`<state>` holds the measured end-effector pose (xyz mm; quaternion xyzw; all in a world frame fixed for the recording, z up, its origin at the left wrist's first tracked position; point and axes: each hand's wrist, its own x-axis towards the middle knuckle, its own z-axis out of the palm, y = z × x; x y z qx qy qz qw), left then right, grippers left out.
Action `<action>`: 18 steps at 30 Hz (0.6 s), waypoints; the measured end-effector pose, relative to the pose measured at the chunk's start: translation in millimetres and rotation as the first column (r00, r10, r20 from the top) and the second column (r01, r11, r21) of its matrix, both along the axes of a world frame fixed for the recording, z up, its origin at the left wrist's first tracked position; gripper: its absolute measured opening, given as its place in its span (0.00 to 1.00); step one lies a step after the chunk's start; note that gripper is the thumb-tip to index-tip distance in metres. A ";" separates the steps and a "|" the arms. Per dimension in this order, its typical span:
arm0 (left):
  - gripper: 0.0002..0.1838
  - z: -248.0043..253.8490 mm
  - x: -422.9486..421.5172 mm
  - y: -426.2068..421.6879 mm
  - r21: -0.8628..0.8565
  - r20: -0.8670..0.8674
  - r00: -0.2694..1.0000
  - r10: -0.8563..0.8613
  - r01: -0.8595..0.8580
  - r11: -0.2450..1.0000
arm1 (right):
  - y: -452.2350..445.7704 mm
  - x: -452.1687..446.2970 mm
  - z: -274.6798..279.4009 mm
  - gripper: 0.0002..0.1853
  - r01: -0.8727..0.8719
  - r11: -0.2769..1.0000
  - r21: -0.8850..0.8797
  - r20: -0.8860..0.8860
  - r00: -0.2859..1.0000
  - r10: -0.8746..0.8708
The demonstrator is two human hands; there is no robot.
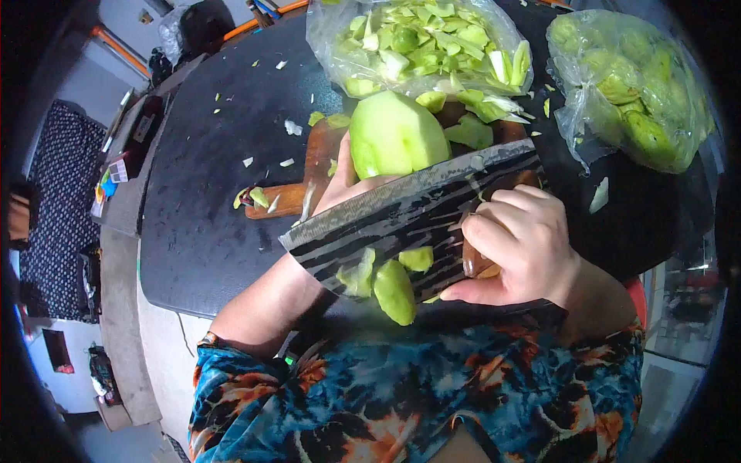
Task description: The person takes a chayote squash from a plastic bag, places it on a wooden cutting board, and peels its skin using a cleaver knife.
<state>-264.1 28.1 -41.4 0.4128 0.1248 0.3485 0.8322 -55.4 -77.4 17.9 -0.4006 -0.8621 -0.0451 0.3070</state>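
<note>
My left hand (342, 182) grips a large, pale green peeled fruit (397, 137), its kind not certain, with some darker green low on its side. The blade hides most of those fingers. My right hand (525, 241) is wrapped round the wooden handle of a broad cleaver (363, 224). The blade slants across in front of the fruit and over my left wrist. Several green peel pieces (394, 292) cling to its lower face. Under the fruit lies a wooden cutting board (319, 148), its handle pointing left.
Behind the fruit, an open clear plastic bag (328, 48) holds many peelings. A knotted clear bag (587, 116) of green produce sits at the right. Peel scraps (293, 128) are scattered over the dark table (202, 231), whose edge curves at the left.
</note>
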 end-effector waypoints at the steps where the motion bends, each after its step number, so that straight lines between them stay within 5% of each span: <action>1: 0.28 -6.4 1.1 0.9 -0.016 0.098 0.995 -0.027 0.029 0.999 | 0.0 0.0 -0.1 0.26 0.003 1.000 0.001 -0.004 1.000 -0.003; 4: 0.26 -13.1 2.9 2.8 -0.087 0.286 0.955 -0.084 0.113 0.990 | 1.1 0.0 -0.8 0.26 0.013 1.000 0.007 -0.013 1.000 -0.013; 8: 0.27 -11.1 5.8 8.7 -0.279 0.267 0.955 -0.128 0.203 0.939 | 1.7 0.4 -1.2 0.26 0.021 1.000 0.012 -0.022 1.000 -0.020; 12: 0.29 4.2 3.2 -9.7 -0.324 0.060 0.998 0.018 0.002 0.946 | 5.7 5.0 -1.2 0.25 0.051 0.999 -0.018 -0.014 0.999 -0.051; 15: 0.43 33.2 6.0 -25.3 0.007 -0.085 0.994 0.071 -0.071 0.997 | 20.8 18.5 -5.2 0.25 0.213 0.976 -0.044 -0.092 0.972 -0.217; 16: 0.55 42.9 13.4 -27.3 -0.049 -0.124 0.984 0.127 -0.134 0.990 | 28.0 26.8 -7.0 0.24 0.278 0.955 -0.105 -0.161 0.943 -0.292; 17: 0.48 38.2 15.2 -29.6 0.136 -0.216 0.956 0.199 -0.172 0.976 | 34.2 35.4 -8.5 0.23 0.336 0.926 -0.171 -0.225 0.902 -0.369; 18: 0.48 39.8 16.5 -31.9 0.140 -0.222 0.954 0.202 -0.174 0.975 | 39.0 43.5 -9.3 0.22 0.374 0.903 -0.212 -0.237 0.877 -0.419</action>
